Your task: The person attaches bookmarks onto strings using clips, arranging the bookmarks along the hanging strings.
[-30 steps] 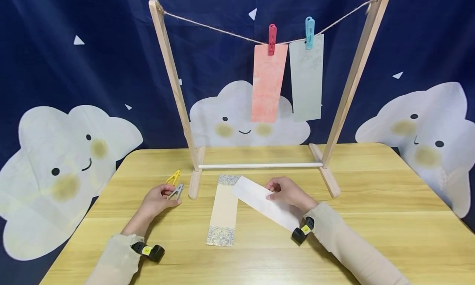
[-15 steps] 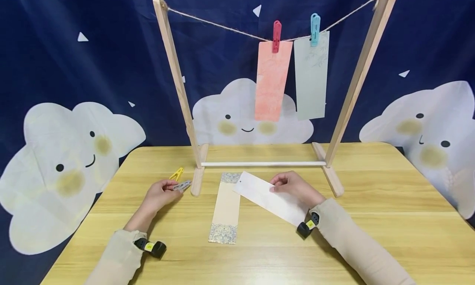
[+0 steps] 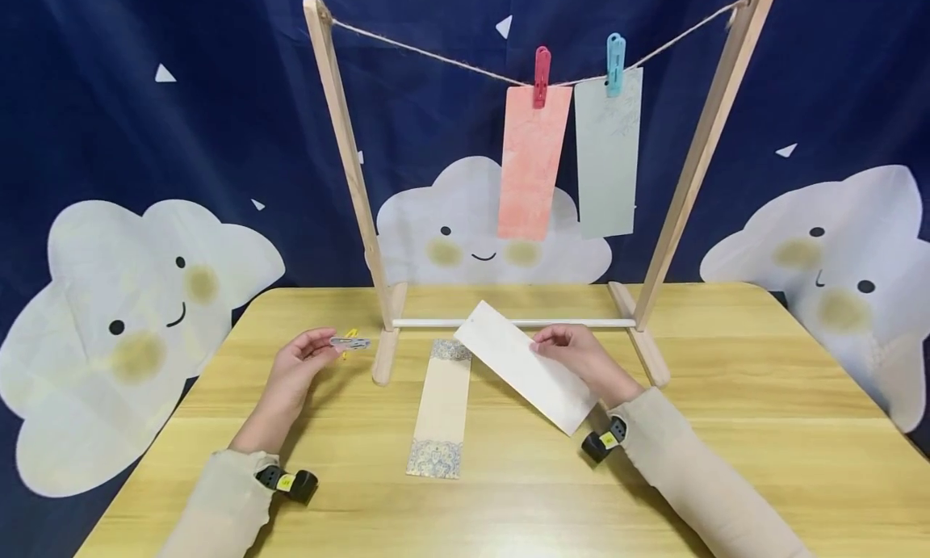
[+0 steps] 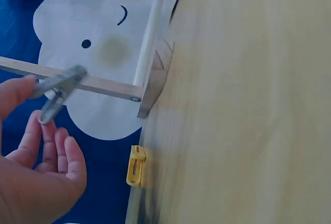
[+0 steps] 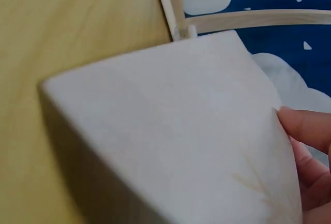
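Between thumb and fingertips my left hand [image 3: 294, 372] pinches a grey clothespin [image 4: 61, 92], held above the table at the left. A yellow clothespin [image 4: 135, 166] stands on the table just behind it, mostly covered in the head view. With thumb and fingers my right hand [image 3: 581, 360] grips the right long edge of a white bookmark card [image 3: 519, 364], tilted and raised off the table. Faint plant markings show on the card in the right wrist view. Under its upper left corner lies a cream bookmark [image 3: 441, 409] with blue lace patterns at both ends.
A wooden frame [image 3: 350, 166] stands at the back, a twine line [image 3: 436, 56] strung across it. A red clothespin [image 3: 541, 77] holds a pink card [image 3: 534, 166] on the line; a blue clothespin [image 3: 615, 65] holds a pale green card [image 3: 609, 158]. A white rod [image 3: 508, 323] joins the feet.
My right hand has lifted the white card from the table and tilted it. My left hand has raised the grey clothespin and turned it so that it points right.
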{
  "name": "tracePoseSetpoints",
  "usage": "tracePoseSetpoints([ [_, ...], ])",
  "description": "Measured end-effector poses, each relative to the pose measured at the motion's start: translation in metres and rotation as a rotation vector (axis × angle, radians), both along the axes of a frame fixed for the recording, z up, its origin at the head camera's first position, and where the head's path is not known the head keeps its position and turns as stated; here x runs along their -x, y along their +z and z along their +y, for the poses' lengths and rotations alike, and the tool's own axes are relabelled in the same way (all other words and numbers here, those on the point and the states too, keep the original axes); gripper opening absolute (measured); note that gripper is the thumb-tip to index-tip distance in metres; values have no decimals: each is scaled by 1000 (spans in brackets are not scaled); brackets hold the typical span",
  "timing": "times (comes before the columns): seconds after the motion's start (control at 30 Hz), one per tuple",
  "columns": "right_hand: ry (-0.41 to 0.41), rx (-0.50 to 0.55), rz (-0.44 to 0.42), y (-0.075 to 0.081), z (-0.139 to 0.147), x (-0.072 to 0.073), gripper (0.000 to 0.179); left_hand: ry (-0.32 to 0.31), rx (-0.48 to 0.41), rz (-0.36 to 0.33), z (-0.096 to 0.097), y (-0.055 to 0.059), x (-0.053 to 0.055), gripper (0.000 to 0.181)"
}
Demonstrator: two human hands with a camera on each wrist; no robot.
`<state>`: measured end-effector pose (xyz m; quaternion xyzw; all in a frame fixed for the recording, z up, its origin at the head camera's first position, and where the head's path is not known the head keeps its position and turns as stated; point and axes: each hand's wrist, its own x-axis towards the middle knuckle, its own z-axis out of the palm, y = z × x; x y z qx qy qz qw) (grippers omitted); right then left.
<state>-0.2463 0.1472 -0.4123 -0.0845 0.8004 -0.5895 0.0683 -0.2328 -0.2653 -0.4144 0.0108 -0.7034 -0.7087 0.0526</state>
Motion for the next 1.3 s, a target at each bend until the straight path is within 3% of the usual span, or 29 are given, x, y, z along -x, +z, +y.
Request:
tracePoseSetpoints([
  [0.1,-31,25,49,4,-3,-1,19,-51,-160,-1,-1,4,-3,24],
  [0.2,-54,63,107,8,-7,-2,19,-109,-256,3,-2,10,-5,27],
  [0.33,-101,110,167,16,-14,1,20,-165,-322,2,1,22,-4,28],
  [0.47,-141,156,162,24,-23,4,23,-213,-369,-9,6,35,1,29],
  [0.67,-157,229,176,34,-34,12,23,-289,-445,42,19,60,12,33],
  [0.83,-171,261,191,44,-41,20,22,-290,-470,83,32,82,23,34],
  [1.07,-220,313,238,59,-49,28,19,-279,-415,122,54,115,35,32],
  [1.3,-239,358,263,76,-56,36,17,-310,-335,158,73,155,47,29],
])
